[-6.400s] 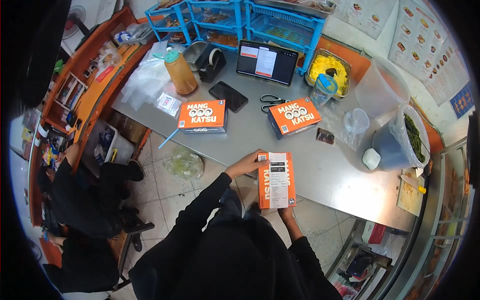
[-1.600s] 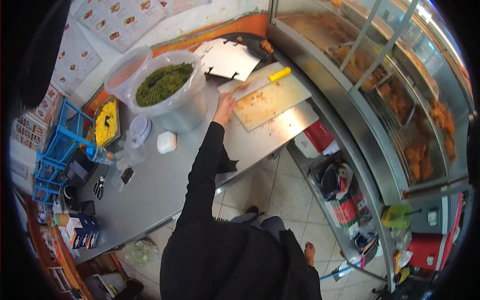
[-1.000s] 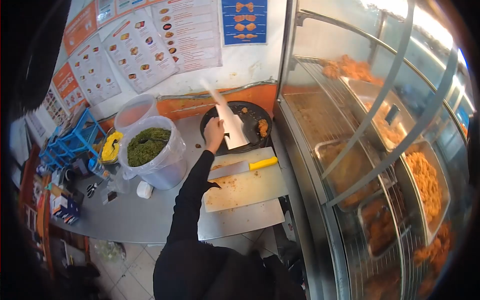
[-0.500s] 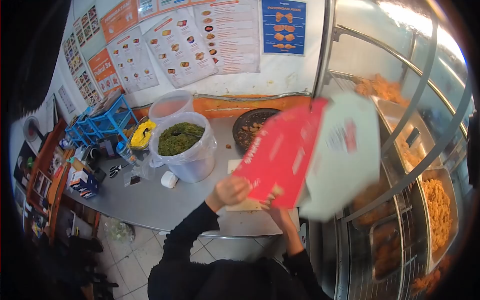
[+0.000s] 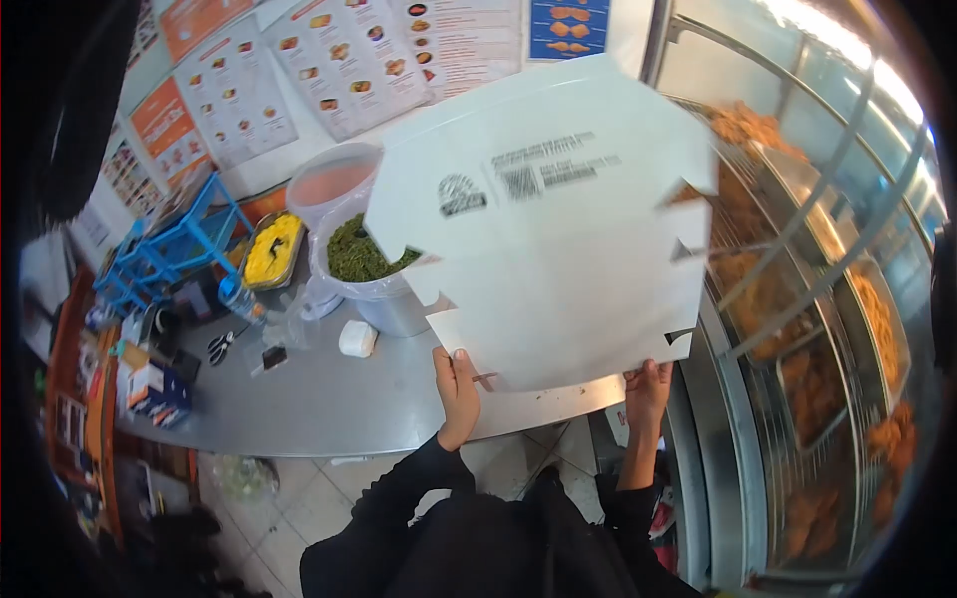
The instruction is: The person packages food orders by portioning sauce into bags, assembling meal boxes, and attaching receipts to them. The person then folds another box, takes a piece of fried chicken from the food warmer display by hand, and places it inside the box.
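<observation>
At the left edge, an orange wooden shelf [image 5: 75, 384] stands beside the tiled floor [image 5: 284, 518], on which lies a clear plastic bag [image 5: 244, 478]. From there, a grey metal table [image 5: 309, 409] extends to the right. Behind it is a white wall [image 5: 630, 35] with menu sheets [image 5: 344, 65]. The right side is occupied by a glass display case [image 5: 728, 439], in which there is fried food [image 5: 877, 324].

On the table, from the left, there are dark blue boxes [image 5: 158, 391], a blue rack [image 5: 199, 234], scissors [image 5: 220, 346] and a tray of yellow food [image 5: 272, 249]. Next comes a small white object [image 5: 357, 339], near a plastic-lined bucket [image 5: 399, 317] of green leaves [image 5: 361, 251].

A large white cardboard sheet [image 5: 568, 269] is raised above the table, between bucket and case, and it hides parts of both. The left hand [image 5: 459, 394] grasps its lower left corner, thumb in front, the other fingers mostly hidden. The right hand [image 5: 648, 389] pinches its lower right corner, with the fingers bent at the edge.
</observation>
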### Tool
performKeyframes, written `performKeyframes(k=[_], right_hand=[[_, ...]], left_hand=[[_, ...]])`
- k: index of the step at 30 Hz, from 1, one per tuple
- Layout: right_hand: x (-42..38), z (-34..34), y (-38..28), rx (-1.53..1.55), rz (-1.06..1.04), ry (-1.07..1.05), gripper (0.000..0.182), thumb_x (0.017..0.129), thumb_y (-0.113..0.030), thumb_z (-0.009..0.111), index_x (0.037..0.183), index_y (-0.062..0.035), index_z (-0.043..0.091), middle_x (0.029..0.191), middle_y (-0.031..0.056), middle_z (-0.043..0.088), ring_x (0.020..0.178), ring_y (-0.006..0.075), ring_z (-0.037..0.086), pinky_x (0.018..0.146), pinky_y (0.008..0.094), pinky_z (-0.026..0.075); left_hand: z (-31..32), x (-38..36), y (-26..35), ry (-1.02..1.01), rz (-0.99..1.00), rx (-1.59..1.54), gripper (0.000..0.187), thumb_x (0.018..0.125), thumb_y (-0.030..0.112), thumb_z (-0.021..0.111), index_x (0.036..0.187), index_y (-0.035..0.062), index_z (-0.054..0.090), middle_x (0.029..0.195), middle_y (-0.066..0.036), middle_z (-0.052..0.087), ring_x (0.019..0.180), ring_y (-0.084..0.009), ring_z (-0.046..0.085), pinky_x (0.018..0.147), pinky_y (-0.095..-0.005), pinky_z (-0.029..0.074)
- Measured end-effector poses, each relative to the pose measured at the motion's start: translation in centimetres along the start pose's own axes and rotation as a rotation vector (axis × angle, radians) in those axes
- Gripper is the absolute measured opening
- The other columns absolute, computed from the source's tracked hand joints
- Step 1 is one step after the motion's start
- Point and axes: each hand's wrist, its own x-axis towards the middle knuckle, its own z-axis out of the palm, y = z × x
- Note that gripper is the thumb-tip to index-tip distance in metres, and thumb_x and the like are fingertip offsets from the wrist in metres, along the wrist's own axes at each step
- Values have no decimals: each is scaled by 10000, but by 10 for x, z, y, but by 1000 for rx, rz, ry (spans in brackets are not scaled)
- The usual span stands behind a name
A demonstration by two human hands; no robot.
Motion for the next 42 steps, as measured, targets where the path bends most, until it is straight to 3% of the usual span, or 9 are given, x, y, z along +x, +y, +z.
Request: performKeyframes(k=[8,16,18,21,25,28,31,36,42], right_hand=[[-107,87,-9,-660,-430,485,261,851,-110,537,1083,5,496,1073,92,505,903,100,506,776,231,421],[-188,103,-61,-1113,-824,499,203,612,13,708,791,-30,623,837,81,601,707,127,561,635,242,445],[-210,123,-94,-1563,-939,262,222,583,0,708,786,-37,627,821,114,605,655,174,574,593,267,460],[-243,144,-131,-2003,-976,-240,215,573,-60,693,779,-61,633,822,151,606,608,221,583,502,283,464],[-312,135,-152,-2175,-881,-579,154,593,-79,674,737,-72,619,834,145,612,599,195,579,462,266,451],[-370,123,-171,-1860,-686,-173,126,662,-60,639,777,-54,587,908,178,601,630,237,585,565,307,481],[-422,96,-159,-783,-560,366,149,768,-152,626,868,-60,565,943,172,592,765,240,597,659,298,483],[-477,106,-213,-1817,-1038,-45,175,765,-99,578,929,-47,551,973,178,603,667,234,568,583,288,467],[-510,114,-259,-2314,-1073,-118,263,623,-44,606,884,-28,633,932,111,639,588,180,541,516,247,453]], left_hand=[[-33,-15,-24,-213,-74,-98,226,940,227,343,974,19,424,879,-41,474,805,-100,431,769,-250,363],[-17,-71,-58,-617,-541,-221,421,907,306,410,1221,42,318,1074,-110,484,1041,-218,468,908,-361,379],[-2,-98,-55,-613,-346,154,556,884,386,436,1293,51,263,1131,-151,475,1043,-274,483,890,-398,404],[6,-109,29,-1090,-1113,-784,579,866,464,420,1208,-1,378,1154,-180,494,1071,-318,484,912,-317,390],[31,-129,70,-1420,-1412,-832,549,850,483,435,1110,0,463,1115,-156,529,997,-259,545,879,-367,437],[22,-206,76,-1267,-1356,-817,354,856,315,513,1085,46,486,1076,-88,560,985,-186,553,849,-337,450],[25,-287,76,-1133,-1325,-1058,270,859,205,527,1093,75,484,1057,-50,569,984,-161,552,849,-323,446],[16,-350,111,-1257,-952,-1057,300,884,179,484,1156,68,430,1084,-55,538,1002,-156,538,835,-321,458],[-1,-402,154,-1434,-589,-749,325,914,143,402,1210,19,353,1168,-92,472,1063,-182,495,865,-365,456]])
